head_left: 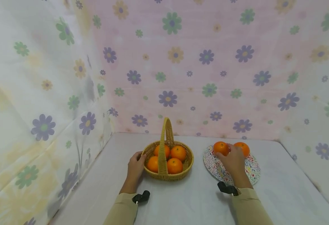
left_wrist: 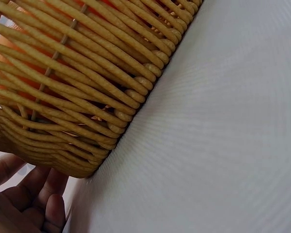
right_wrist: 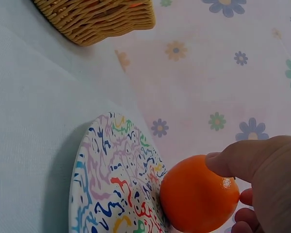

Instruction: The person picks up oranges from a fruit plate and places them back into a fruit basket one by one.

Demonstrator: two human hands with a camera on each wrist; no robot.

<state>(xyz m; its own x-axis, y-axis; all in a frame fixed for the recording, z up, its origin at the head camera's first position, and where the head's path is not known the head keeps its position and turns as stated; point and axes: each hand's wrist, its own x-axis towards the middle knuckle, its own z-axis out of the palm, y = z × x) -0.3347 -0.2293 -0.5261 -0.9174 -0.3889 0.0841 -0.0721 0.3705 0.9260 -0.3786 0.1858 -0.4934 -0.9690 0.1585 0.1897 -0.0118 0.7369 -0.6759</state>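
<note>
A yellow woven basket [head_left: 168,178] with a tall arched handle stands on the table, holding several oranges [head_left: 178,153]. My left hand [head_left: 135,167] grips the basket's left rim; in the left wrist view its curled fingers [left_wrist: 31,191] show beside the wicker wall. To the right lies a round plate [head_left: 213,162] with multicoloured squiggles. Over its far part, my right hand [head_left: 235,159] grips an orange [head_left: 221,148], thumb on the near side, other fingers partly hidden. That orange [right_wrist: 199,194] appears against the plate's surface in the right wrist view. A second orange [head_left: 242,149] sits just right of the hand.
White cloth covers the table [head_left: 192,203]. Flower-printed curtains [head_left: 181,78] close it in at the back, left and right. A black mount [head_left: 227,189] is on the right wrist and another black mount [head_left: 141,197] on the left.
</note>
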